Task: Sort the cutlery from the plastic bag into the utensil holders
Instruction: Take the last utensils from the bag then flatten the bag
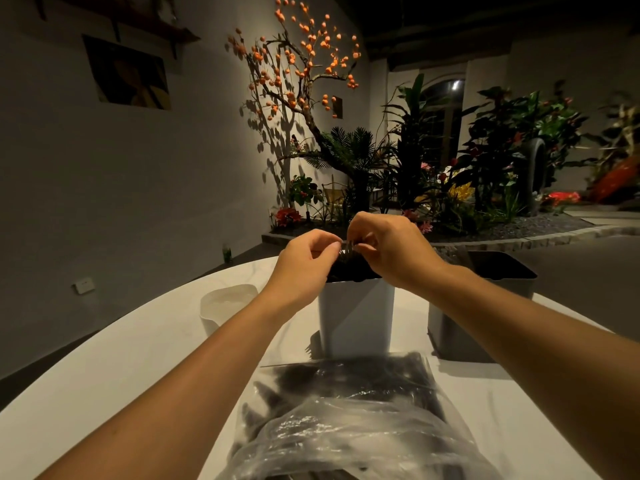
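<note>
We saw both arms reach forward over a white table point(104, 382). The left hand point(304, 259) and the right hand point(388, 249) met above a white utensil holder point(356, 317), the fingers of each pinching a small dark piece of cutlery point(348, 252) between them, just over the holder's rim. A grey utensil holder point(450, 327) stood just beside it to the right, and a low white cup point(225, 306) sat to the left. Nearest us lay a clear plastic bag point(346, 427) with dark cutlery showing through it. Beyond the table stood a tree with orange fruits point(304, 64) and leafy plants point(485, 150) against a dim wall.
</note>
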The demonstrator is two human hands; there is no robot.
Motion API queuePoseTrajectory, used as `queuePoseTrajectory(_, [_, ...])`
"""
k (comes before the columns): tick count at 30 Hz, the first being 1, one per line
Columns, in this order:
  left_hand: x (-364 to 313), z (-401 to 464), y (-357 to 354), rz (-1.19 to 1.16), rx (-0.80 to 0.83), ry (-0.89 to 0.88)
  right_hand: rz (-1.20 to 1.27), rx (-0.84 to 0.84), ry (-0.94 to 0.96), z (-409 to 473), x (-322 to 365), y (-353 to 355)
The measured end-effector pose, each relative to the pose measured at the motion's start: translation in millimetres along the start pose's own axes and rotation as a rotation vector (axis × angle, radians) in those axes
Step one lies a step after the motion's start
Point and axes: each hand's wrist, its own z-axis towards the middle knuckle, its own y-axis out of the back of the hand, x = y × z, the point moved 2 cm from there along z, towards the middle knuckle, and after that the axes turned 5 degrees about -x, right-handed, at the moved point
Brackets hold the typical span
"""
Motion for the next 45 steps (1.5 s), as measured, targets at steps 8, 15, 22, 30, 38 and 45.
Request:
queuePoseTrajectory(8, [3,0,-2,-0.044,-0.158,0.009,-0.097,0.098,0.121,-16,-6,-10])
queuePoseTrajectory(15, [5,-6,5,-0.01,-0.204,0.041,-0.19,0.173,0.102,-17,0,-1])
queuePoseTrajectory(22, [-18,-49,21,-0.058,-0.16,0.045,0.089,0.058,-0.097,-39,28,33])
queuePoseTrajectory(30, [-34,-150,36,-0.071,-0.059,0.074,0.37,0.507,-0.168,-110,110,64])
queuePoseTrajectory(38, [4,-214,25,0.342,0.065,-0.002,-0.188,0.923,-0.079,-167,134,37])
queuePoseTrajectory(45, [42,-223,16,0.245,-0.097,-0.01,-0.172,0.568,-0.081,-212,128,-14])
